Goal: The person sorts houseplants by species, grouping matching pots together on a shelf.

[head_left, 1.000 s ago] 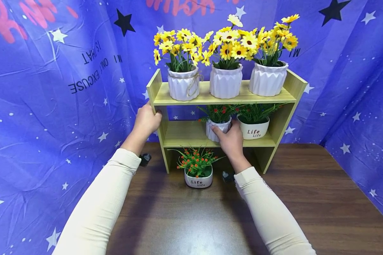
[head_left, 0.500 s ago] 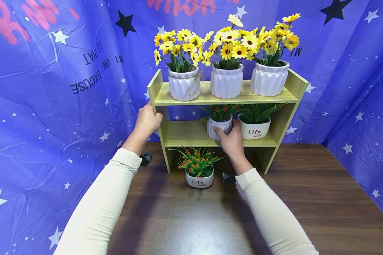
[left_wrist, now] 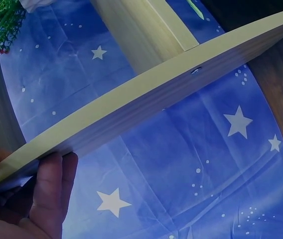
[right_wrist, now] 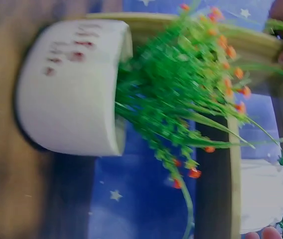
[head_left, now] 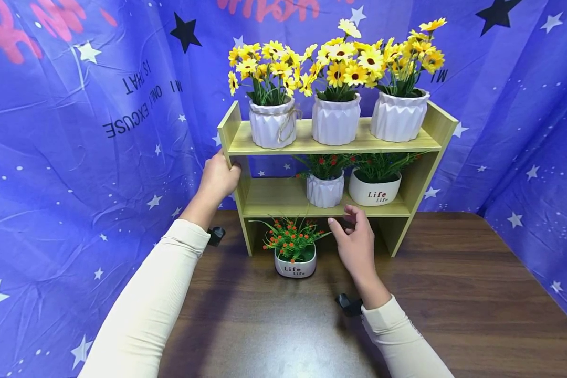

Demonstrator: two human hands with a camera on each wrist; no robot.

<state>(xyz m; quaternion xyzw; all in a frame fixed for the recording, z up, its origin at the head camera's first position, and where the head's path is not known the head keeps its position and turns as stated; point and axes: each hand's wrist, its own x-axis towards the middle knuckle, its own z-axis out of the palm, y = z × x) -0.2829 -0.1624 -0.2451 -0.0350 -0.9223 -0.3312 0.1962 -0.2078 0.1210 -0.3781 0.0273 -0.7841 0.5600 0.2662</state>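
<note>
My left hand grips the left side panel of a light wooden shelf rack; in the left wrist view, thumb and fingers lie on either side of the panel. My right hand, fingers loosely bent and holding nothing, is in front of the middle shelf's edge. Just beyond it, a pleated white pot with a red-flowered plant stands on that shelf. Beside that pot, to the right, is a white "Life" planter. Another "Life" planter with orange-red flowers sits on the table, left of my right hand.
On the top shelf stand three white pots of yellow daisies, the left pot tied with twine, the middle pot and the right pot. A blue star-printed curtain surrounds the brown wooden table.
My right hand has let go of the pleated white pot and drawn back, down toward the table. The pot stays on the middle shelf. My left hand keeps its grip on the panel.
</note>
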